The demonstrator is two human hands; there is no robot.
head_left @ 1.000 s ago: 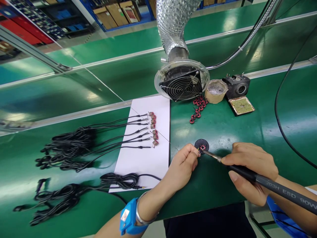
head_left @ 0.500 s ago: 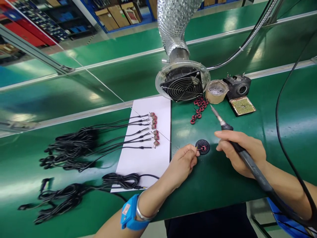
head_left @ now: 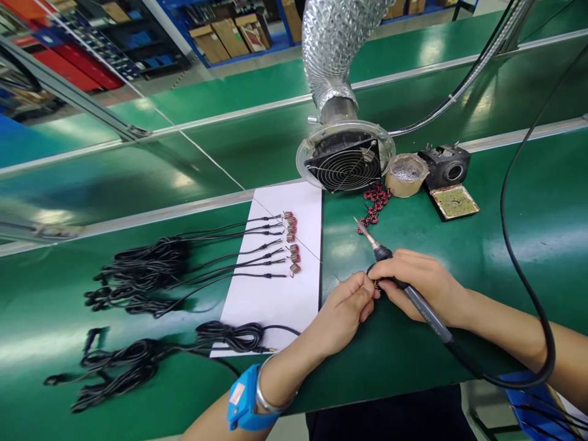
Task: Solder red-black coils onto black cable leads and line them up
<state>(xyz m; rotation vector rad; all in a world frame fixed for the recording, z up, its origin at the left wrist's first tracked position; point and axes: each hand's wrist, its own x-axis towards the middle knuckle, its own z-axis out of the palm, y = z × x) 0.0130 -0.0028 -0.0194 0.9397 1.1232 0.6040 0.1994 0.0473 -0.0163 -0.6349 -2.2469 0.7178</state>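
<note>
My left hand [head_left: 350, 301] is closed, thumb and forefinger pinching a thin wire; a bit of yellow shows at the fingertips. My right hand [head_left: 425, 285] grips a soldering iron [head_left: 426, 313] like a pen, with its metal tip pointing up and away to the left, apart from the work. The right fingertips meet the left ones over a small round black disc [head_left: 370, 268], which is mostly hidden. The little red-and-black ring coil seen on it earlier is covered by fingers. A thin strand [head_left: 303, 237] slants down from upper left towards my left hand.
Several red-and-black ring coils [head_left: 377, 199] lie beneath the fume fan [head_left: 344, 168]. Beside them are a cardboard ring [head_left: 407, 177] and an iron stand with sponge [head_left: 454, 202]. Bundled black cables [head_left: 151, 266] and small motor-like parts [head_left: 293, 237] lie left, partly on white paper [head_left: 266, 300].
My right hand has moved left with the soldering iron, its fingers now touching my left fingertips and covering most of the black disc. The iron's tip has swung left. The view has shifted slightly.
</note>
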